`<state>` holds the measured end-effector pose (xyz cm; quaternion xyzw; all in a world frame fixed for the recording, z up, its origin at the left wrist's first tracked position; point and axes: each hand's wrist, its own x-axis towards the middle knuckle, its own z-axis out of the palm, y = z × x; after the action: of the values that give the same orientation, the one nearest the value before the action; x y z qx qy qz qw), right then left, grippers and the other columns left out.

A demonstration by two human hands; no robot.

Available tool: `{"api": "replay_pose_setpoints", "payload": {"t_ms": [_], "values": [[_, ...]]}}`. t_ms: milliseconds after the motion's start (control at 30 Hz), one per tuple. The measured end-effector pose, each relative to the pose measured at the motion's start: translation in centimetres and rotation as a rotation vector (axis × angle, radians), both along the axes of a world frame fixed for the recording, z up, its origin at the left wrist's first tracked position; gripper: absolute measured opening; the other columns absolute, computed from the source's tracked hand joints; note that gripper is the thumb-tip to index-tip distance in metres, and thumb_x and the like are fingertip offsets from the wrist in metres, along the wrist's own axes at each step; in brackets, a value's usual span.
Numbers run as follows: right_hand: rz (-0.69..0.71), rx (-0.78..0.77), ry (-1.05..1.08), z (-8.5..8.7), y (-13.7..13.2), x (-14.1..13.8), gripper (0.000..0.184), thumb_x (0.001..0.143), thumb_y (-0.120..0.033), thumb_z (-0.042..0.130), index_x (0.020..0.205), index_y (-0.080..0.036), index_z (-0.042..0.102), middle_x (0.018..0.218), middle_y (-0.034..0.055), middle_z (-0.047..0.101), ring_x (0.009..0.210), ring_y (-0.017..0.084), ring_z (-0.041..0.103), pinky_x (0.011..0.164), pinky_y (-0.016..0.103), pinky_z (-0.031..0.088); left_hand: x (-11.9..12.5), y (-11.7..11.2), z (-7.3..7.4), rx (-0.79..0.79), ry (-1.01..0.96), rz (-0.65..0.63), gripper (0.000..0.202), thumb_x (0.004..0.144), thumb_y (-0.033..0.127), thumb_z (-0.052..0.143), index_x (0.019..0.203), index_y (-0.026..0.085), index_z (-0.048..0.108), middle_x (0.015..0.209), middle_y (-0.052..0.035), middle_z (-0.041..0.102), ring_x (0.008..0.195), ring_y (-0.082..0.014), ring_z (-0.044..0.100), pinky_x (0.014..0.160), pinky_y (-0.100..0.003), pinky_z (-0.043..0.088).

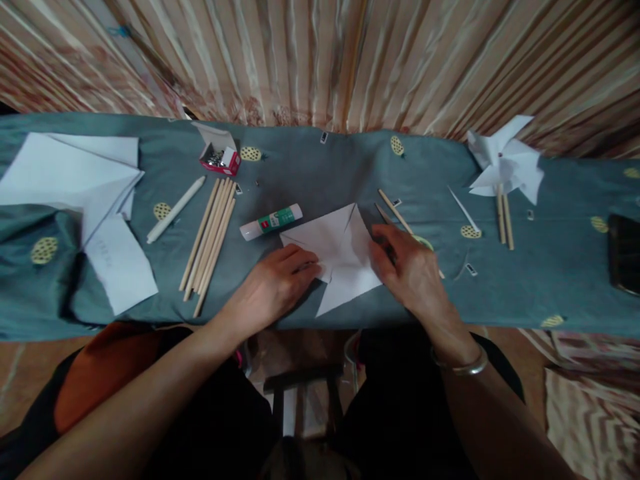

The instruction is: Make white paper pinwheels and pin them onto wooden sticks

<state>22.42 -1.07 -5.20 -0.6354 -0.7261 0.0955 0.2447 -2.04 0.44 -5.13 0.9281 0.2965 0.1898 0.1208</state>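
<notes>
A white sheet of paper, cut in from its corners into pinwheel-like flaps, lies on the cloth between my hands. My left hand is closed at its lower left edge, fingertips on a flap. At the right edge, my right hand has its thumb and curled fingers on the paper. Beside and partly under that hand are scissors, with a blade tip and a bit of green handle showing. A wooden stick lies there too, partly hidden. A glue stick rests just beyond the paper's left corner.
Leftward lie several wooden sticks, a white pencil-like rod, a small open red box of metal pieces and white paper sheets. To the right are a paper pinwheel, a thin paper strip and a dark object.
</notes>
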Motion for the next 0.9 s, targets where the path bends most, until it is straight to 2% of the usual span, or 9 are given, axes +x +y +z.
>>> {"api": "replay_pose_setpoints", "payload": {"t_ms": [100,200,333,433,533,667,800,900], "values": [[0.024,-0.046,-0.004,0.4,-0.9,0.2,0.022,0.090,-0.024,0.051,0.102,-0.019,0.069,0.094,0.0079,0.075,0.083,0.023,0.070,0.078,0.037,0.054,-0.8,0.2,0.4,0.019,0.020,0.019,0.021,0.094,0.013,0.049,0.104,0.012,0.067,0.108,-0.0123,0.068,0.098,-0.0224,0.061,0.084,-0.038,0.055],[0.060,-0.061,-0.008,0.5,-1.6,0.3,0.018,0.090,-0.025,0.053,0.094,-0.020,0.070,0.089,0.0069,0.075,0.082,0.023,0.070,0.077,0.036,0.053,-1.4,0.4,0.5,0.037,0.044,0.012,0.022,0.094,0.013,0.048,0.105,0.014,0.067,0.114,-0.0126,0.067,0.104,-0.0249,0.059,0.086,-0.042,0.054],[0.064,-0.022,-0.011,0.5,-1.9,0.5,0.018,0.090,-0.025,0.054,0.096,-0.019,0.070,0.094,0.0085,0.074,0.091,0.025,0.069,0.085,0.040,0.052,-1.4,0.1,0.2,0.058,0.041,0.007,0.025,0.092,0.012,0.049,0.111,0.014,0.065,0.122,-0.0139,0.064,0.110,-0.0270,0.056,0.088,-0.046,0.052],[0.062,-0.042,0.000,0.5,-1.9,0.5,0.020,0.090,-0.026,0.053,0.099,-0.019,0.070,0.097,0.0093,0.074,0.091,0.026,0.069,0.085,0.041,0.052,-0.9,-0.6,0.1,0.099,-0.007,0.022,0.023,0.094,0.014,0.049,0.112,0.014,0.063,0.123,-0.0132,0.063,0.111,-0.0266,0.055,0.090,-0.046,0.050],[0.038,-0.070,0.008,0.5,-1.9,0.5,0.023,0.090,-0.027,0.054,0.103,-0.018,0.070,0.094,0.0094,0.075,0.083,0.024,0.070,0.078,0.038,0.053,0.0,-1.6,0.1,0.120,-0.043,0.017,0.020,0.094,0.020,0.052,0.111,0.015,0.062,0.116,-0.0111,0.066,0.105,-0.0248,0.057,0.087,-0.043,0.050],[0.026,-0.109,0.008,0.6,-1.9,0.4,0.022,0.089,-0.026,0.055,0.102,-0.017,0.070,0.086,0.0068,0.075,0.074,0.022,0.070,0.070,0.033,0.053,1.3,-2.6,0.1,0.091,0.004,-0.053,0.021,0.092,0.027,0.058,0.107,0.014,0.063,0.103,-0.0092,0.068,0.094,-0.0229,0.059,0.079,-0.038,0.050],[0.050,-0.133,0.013,0.6,-2.1,0.3,0.018,0.089,-0.025,0.055,0.094,-0.020,0.072,0.084,0.0050,0.076,0.072,0.021,0.070,0.067,0.031,0.052,1.9,-2.9,-0.1,0.065,0.056,-0.074,0.015,0.092,0.024,0.057,0.100,0.014,0.064,0.092,-0.0065,0.068,0.084,-0.0206,0.059,0.074,-0.035,0.049],[0.058,-0.116,0.042,0.6,-2.1,0.6,0.019,0.088,-0.024,0.055,0.095,-0.020,0.073,0.088,0.0068,0.075,0.079,0.022,0.071,0.073,0.034,0.054,1.8,-3.2,-0.3,0.104,0.037,-0.079,0.012,0.092,0.017,0.055,0.098,0.014,0.064,0.090,-0.0061,0.068,0.078,-0.0189,0.059,0.069,-0.033,0.048]]}}
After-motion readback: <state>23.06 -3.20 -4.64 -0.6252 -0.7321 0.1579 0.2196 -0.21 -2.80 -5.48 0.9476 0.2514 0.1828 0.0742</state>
